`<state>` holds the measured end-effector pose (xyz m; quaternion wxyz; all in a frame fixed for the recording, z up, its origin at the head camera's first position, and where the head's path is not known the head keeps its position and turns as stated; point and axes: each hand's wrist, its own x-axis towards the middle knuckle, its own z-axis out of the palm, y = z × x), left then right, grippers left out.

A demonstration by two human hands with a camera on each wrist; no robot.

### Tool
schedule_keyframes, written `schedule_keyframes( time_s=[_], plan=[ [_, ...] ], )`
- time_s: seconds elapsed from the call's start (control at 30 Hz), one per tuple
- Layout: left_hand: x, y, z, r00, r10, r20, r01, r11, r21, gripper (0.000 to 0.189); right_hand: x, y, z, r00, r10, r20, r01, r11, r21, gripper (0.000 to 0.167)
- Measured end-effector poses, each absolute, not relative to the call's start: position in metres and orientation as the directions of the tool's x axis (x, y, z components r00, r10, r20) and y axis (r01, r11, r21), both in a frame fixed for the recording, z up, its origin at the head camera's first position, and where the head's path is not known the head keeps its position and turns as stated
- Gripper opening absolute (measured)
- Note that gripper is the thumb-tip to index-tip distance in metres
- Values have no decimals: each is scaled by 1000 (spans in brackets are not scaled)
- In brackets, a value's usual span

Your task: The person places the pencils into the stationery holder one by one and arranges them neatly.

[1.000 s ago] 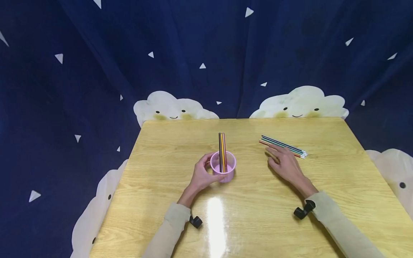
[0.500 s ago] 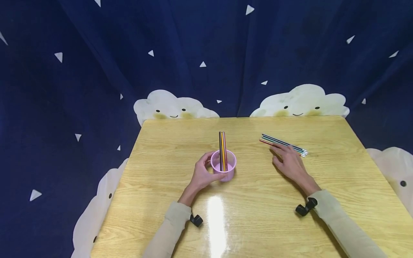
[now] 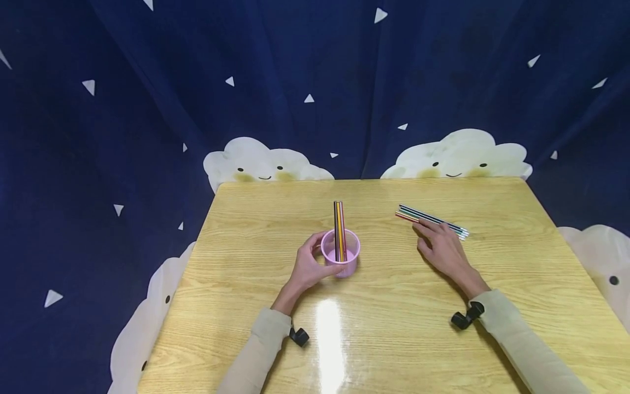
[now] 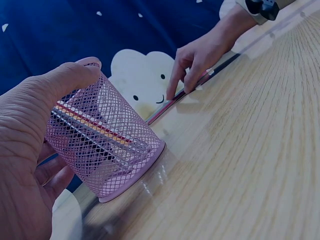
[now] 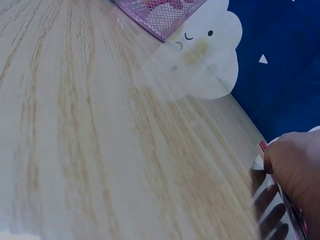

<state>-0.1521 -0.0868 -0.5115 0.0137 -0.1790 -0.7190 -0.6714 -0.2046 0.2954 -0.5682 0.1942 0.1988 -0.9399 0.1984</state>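
My left hand point(image 3: 306, 269) grips a pink mesh pencil cup point(image 3: 350, 269) from its left side, thumb along the near side of the rim. The cup stands upright on the table, and several colored pencils point(image 3: 338, 219) lean inside it, black, yellow and red among them. To the right, my right hand point(image 3: 445, 253) reaches down over a row of loose pencils point(image 3: 407, 210) lying side by side. In the left wrist view its fingertips touch the pencils point(image 4: 159, 111), with thumb and index finger a little apart. The hand covers the middle of that row.
Both hands work over a light wooden table point(image 3: 384, 339). Behind its far edge hangs a dark blue curtain point(image 3: 275, 65) with white triangles and cloud shapes. A small black camera point(image 3: 299, 336) sits at the left wrist, and another black camera point(image 3: 462, 319) at the right wrist.
My right hand has shifted slightly right along the loose pencils, uncovering more of their left ends, and then stayed almost still. The left hand and the cup have kept their place.
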Motion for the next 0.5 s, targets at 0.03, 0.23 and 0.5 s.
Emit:
schedule_keyframes(
  time_s=[0.03, 0.23, 0.5],
  plan=[
    [-152, -87, -512, -936, 240, 258, 273, 29, 962, 82, -205, 296, -569, -846, -298, 443, -450, 843, -293, 41],
    [-154, -87, -515, -936, 244, 253, 267, 27, 963, 83, -206, 296, -570, -851, -302, 430, -445, 849, -285, 39],
    [-165, -87, -542, -943, 227, 242, 261, 57, 964, 88, -206, 292, -562, -878, -300, 373, -423, 851, -310, 36]
  ],
)
